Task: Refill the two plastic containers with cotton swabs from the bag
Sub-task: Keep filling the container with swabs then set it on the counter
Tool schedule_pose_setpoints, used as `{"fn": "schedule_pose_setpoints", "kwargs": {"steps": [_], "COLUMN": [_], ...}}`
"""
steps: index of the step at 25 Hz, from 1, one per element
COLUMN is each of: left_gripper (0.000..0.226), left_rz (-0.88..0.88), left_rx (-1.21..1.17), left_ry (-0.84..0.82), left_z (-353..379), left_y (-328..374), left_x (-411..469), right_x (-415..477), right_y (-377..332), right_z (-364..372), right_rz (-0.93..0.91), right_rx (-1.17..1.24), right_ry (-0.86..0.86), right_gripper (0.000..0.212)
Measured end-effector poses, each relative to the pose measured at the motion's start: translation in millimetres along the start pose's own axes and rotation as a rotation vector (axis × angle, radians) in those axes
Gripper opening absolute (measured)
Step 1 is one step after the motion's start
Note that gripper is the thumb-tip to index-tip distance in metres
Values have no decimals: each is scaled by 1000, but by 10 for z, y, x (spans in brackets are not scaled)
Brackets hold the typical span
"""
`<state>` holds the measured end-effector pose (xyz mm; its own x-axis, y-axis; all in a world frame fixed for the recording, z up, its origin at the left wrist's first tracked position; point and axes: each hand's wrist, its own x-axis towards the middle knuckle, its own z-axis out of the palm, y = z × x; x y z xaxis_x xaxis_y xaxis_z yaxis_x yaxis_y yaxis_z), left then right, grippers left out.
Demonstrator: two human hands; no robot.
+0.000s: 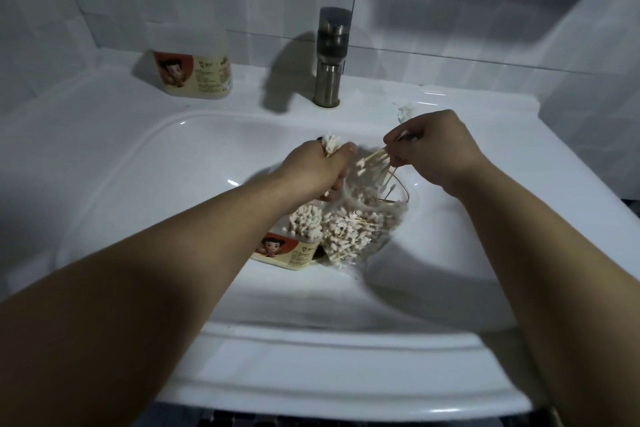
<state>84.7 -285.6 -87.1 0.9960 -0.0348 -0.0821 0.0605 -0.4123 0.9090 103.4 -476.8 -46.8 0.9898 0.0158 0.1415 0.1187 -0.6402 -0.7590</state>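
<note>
1 white sink [145,163] takes up most of what I see. 2 bare arms reach in over the basin: left forearm [166,246] & right forearm [540,239]. 1 clear plastic bag [360,236], stuffed w/ cotton swabs, sits in the basin btwn the hands, its top drawn up toward the left one.

2 plastic containers, same cartoon label. The 1st container [194,69] stands on the back ledge, well apart from the hands; can't tell what's inside. The 2nd container [287,250] sits in the basin touching the bag's left side, packed w/ swab heads. 1 metal tap [329,59] stands upright at back centre, right of the 1st container.

Left hand [318,170]: fingers [348,149] clenched round a bunch of swabs [331,144]. Right hand [436,149]: fingers [391,142] pinching a 2nd bunch [372,159] just above the bag. A few loose swabs [405,111] lie on the ledge right of the tap, too blurred to count.
</note>
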Motion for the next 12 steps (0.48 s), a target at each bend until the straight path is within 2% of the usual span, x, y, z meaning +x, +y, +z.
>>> {"fn": "schedule_pose_setpoints", "kwargs": {"steps": [3, 8, 12], "left_gripper": [43, 33, 31], "left_rz": [39, 70, 68], "left_rx": [-10, -52, -192], "left_ry": [-10, -6, -12], "left_z": [8, 27, 1], "left_y": [-4, -33, 0], "left_x": [-14, 6, 20], "right_x": [-12, 43, 10], "right_y": [-15, 4, -18], "right_z": [-2, -8, 10], "right_rz": [-14, -29, -55], "right_rx": [-71, 125, 198], "right_ry": [23, 91, -19], "right_gripper": [23, 22, 14]}}
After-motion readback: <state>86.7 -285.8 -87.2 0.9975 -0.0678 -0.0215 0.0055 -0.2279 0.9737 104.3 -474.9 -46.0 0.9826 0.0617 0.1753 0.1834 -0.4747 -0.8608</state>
